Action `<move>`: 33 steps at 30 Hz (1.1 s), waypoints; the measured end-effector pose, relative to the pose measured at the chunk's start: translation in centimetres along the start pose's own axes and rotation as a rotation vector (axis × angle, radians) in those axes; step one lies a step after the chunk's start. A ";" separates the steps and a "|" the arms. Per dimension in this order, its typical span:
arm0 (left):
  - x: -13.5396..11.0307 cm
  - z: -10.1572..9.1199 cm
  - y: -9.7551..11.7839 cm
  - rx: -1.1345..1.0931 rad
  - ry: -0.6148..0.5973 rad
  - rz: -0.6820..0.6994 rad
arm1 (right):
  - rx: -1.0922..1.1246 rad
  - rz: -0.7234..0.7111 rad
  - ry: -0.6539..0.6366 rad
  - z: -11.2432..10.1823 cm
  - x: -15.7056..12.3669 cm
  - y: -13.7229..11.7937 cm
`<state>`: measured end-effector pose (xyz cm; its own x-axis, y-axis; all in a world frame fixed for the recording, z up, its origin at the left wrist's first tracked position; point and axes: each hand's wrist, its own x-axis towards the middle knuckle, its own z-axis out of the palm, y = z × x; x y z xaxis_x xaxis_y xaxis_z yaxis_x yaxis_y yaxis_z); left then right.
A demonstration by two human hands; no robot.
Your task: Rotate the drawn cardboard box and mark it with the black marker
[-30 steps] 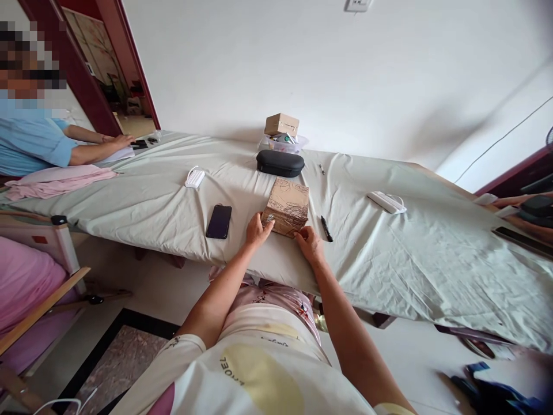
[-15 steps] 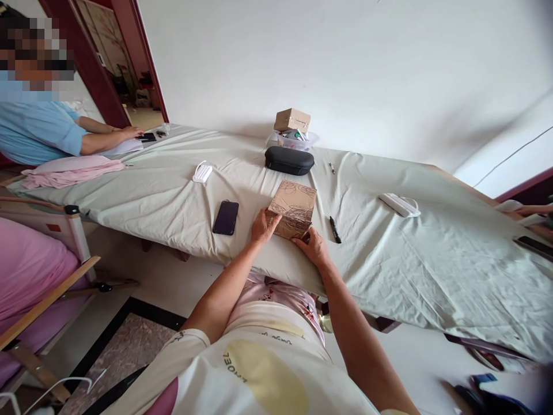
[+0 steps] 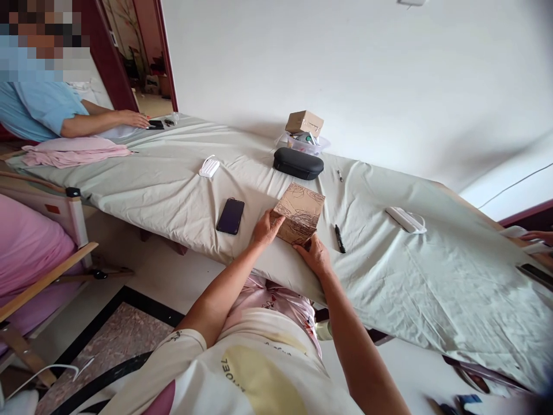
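A brown cardboard box (image 3: 300, 210) with line drawings on it is held at the near edge of the sheet-covered table (image 3: 432, 271). My left hand (image 3: 266, 228) grips its left near corner, fingers wrapped on the side. My right hand (image 3: 314, 255) holds its lower right near corner from below. The box is tilted, its near side raised off the sheet.
A dark phone (image 3: 230, 215) lies left of the box, a black pen (image 3: 340, 238) right of it. Behind are a black case (image 3: 298, 163), a small box (image 3: 304, 123) on a tub, two white items (image 3: 209, 168) (image 3: 405, 219). Another person (image 3: 64, 112) sits far left.
The box has been tipped up and lifted slightly at its near side, both hands staying on it. The camera view has shifted a little to the left.
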<state>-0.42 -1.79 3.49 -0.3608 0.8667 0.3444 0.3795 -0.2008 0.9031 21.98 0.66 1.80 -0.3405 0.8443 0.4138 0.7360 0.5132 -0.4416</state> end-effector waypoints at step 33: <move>0.0 -0.6 0.1 -0.084 -0.045 -0.031 | 0.049 0.067 -0.005 -0.6 0.1 -1.0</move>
<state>-0.94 -2.10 3.76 -0.3321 0.8922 0.3060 0.2956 -0.2097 0.9320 21.51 0.14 2.78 -0.2949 0.8776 0.3779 0.7274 0.4627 -0.5067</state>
